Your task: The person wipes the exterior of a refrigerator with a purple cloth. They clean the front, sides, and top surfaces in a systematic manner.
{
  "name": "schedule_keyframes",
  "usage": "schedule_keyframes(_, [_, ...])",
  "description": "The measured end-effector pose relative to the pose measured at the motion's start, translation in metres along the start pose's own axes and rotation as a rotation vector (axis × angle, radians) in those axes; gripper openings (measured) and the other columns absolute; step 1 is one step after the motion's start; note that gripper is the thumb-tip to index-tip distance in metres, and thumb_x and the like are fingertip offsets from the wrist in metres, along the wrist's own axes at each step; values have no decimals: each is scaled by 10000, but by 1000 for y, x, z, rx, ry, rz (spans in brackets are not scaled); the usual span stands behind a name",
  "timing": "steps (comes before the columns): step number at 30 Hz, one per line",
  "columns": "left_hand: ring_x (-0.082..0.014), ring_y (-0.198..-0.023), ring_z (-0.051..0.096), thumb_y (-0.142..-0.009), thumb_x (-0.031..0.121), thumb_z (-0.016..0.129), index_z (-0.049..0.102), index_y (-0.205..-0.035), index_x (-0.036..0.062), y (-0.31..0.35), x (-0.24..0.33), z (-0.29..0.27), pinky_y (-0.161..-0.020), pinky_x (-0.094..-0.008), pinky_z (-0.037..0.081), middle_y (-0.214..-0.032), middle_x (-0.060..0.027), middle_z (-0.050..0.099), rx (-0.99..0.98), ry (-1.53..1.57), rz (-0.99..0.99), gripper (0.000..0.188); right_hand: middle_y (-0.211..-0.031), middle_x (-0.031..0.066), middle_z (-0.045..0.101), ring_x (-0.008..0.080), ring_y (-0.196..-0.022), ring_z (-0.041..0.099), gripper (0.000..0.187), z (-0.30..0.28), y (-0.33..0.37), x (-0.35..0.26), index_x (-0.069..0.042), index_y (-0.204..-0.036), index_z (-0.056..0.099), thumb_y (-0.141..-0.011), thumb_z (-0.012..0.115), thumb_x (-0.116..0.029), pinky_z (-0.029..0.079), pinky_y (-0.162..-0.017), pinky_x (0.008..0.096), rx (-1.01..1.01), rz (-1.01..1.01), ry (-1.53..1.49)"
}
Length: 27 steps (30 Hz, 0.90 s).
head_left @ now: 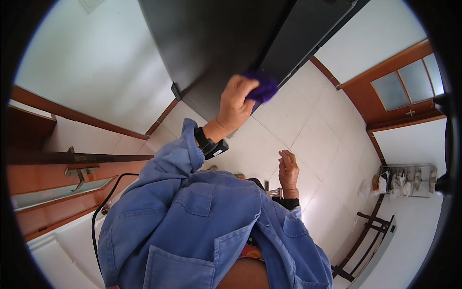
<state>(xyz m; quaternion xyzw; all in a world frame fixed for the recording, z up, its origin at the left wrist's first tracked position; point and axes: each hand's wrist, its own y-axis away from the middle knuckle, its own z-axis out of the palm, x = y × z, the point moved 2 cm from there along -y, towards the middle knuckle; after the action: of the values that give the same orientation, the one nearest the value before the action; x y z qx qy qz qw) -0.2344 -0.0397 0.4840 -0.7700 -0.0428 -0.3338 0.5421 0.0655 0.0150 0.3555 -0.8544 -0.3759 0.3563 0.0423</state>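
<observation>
My left hand reaches up and forward, its fingers closed on a purple cloth. The cloth is bunched up against the lower part of a tall black cabinet-like appliance, close to its front edge. A black band with a small box is strapped round my left wrist. Lower down, at my right side, my right hand hangs over the pale floor with loosely bent fingers. Nothing shows in it, and it touches nothing.
Left of the appliance is a white wall. A brown door with a metal handle stands at my left, a black cable beside it. Far right are a wooden door, a wire rack with bags and a dark wooden frame.
</observation>
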Motion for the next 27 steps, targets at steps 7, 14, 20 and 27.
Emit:
schedule_keyframes(7, [-304, -847, 584, -663, -81, 648, 698, -1053, 96, -63, 22, 41, -722, -388, 507, -937, -92, 584, 187, -231, 299, 431, -1173, 106, 678, 325, -960, 706, 279, -17, -9, 34, -96, -1112, 701, -876, 628, 34, 599, -759, 399, -14, -40, -12])
schedule_keyframes(14, [-338, -871, 606, -721, -92, 664, 666, -1007, 72, 26, 19, 61, -741, -412, 515, -979, -109, 580, 27, -275, 62, 329, -1169, 118, 679, 325, -973, 704, 270, -57, 8, 94, -90, -1102, 705, -876, 626, 35, 597, -778, 389, 23, 38, -71])
schedule_keyframes(20, [-291, -840, 598, -647, -99, 629, 724, -993, 70, -68, 102, 50, -734, -372, 505, -901, -92, 588, 364, -437, 402, 397, -1118, 137, 691, 293, -945, 707, 250, -79, 6, 135, -60, -1075, 713, -878, 620, 62, 588, -766, 358, 10, 40, -145])
schedule_keyframes(27, [-213, -748, 555, -747, 131, 653, 713, -911, 148, -64, 73, 125, -618, -334, 456, -816, 1, 559, 25, -995, 540, 175, -1114, 109, 693, 306, -924, 708, 242, -85, 17, 163, -76, -1071, 709, -874, 624, 35, 591, -754, 376, -56, 118, -267])
